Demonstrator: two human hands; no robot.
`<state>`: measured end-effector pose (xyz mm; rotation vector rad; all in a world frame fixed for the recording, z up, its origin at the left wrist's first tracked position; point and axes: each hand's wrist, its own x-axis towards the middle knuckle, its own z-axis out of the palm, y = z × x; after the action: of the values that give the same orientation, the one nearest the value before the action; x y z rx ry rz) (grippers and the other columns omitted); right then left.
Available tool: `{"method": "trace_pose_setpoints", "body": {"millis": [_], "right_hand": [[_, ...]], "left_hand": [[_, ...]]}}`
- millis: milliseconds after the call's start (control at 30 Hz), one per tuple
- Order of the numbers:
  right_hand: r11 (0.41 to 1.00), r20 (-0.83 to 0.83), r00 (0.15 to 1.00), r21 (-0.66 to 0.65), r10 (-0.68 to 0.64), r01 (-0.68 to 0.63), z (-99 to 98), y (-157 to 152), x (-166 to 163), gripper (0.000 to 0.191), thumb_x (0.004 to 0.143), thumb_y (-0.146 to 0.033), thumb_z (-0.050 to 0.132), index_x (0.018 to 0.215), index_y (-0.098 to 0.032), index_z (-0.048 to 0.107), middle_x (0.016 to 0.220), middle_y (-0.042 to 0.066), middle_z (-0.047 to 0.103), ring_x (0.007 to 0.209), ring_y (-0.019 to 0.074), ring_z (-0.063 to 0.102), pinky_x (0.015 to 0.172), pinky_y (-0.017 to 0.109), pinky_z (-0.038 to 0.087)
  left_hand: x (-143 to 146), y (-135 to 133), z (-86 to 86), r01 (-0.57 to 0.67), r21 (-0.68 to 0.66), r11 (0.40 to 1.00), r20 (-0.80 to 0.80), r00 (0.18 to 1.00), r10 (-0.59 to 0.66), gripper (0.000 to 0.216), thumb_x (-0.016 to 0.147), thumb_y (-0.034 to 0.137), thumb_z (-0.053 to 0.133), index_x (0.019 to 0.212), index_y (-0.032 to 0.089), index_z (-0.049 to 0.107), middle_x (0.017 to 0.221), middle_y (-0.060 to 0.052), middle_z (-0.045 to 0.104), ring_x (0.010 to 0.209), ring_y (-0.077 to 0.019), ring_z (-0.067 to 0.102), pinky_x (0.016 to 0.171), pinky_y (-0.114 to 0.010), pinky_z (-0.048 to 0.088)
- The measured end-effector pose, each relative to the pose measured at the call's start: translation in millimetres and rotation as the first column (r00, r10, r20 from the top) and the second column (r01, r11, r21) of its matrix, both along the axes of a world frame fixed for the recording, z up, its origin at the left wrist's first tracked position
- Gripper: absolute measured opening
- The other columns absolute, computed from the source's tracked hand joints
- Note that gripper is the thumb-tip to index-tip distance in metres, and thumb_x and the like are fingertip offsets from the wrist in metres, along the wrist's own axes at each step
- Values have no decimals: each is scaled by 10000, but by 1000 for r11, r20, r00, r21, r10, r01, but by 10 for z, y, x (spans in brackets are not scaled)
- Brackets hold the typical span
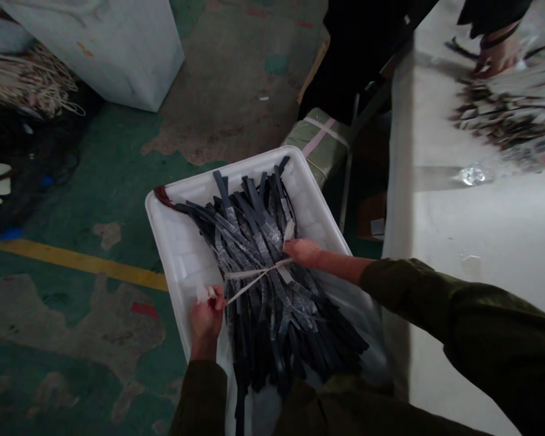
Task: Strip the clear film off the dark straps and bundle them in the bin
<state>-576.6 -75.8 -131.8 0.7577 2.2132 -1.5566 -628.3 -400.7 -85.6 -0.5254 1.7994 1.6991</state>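
A large bundle of dark flat straps [254, 236], partly wrapped in clear plastic, lies in a white plastic bin [177, 266]. Around the bundle's middle runs a pale tie strip [249, 274], drawn out towards both sides. My left hand [208, 315], at the bin's left wall, is closed on one end of the strip, with a whitish tuft sticking out of its fingers. On the right of the bundle my right hand [302, 251] pinches the strip's other end, and a short pale tail shows above the fingertips.
On the right stands a white-covered table [463, 242] with a pile of strips [495, 115]; a co-worker's hand [499, 54] touches it. A taped green package [320, 142] lies behind the bin. Upper left are a white container [131, 54] and bundled cords [27, 79].
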Motion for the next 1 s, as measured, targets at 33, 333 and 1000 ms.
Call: {"method": "trace_pose_setpoints", "body": {"millis": [33,333,1000], "right_hand": [[998,9,998,20,65,-66,34,-13,14,251,736,-66,727,572,-144,553,541,-47,506,564,101,492,692,271,452],[898,154,913,181,378,-402,122,-58,125,388,648,-73,712,434,-184,408,518,46,576,740,226,641,858,380,466],[880,-224,879,-335,-421,337,181,-856,51,319,863,-303,454,1140,-228,594,993,54,693,877,190,651,821,310,501]], "left_hand": [[-19,9,-18,64,-21,998,9,998,-64,221,770,427,513,702,218,500,585,34,484,463,-88,382,475,-227,365],[121,244,-331,640,-241,729,126,766,-631,62,713,195,553,653,209,562,481,18,542,381,-144,487,465,-263,338],[71,579,-201,154,-619,770,-321,846,-427,164,868,241,479,925,214,631,987,-102,629,1020,-275,554,982,-387,382]]}}
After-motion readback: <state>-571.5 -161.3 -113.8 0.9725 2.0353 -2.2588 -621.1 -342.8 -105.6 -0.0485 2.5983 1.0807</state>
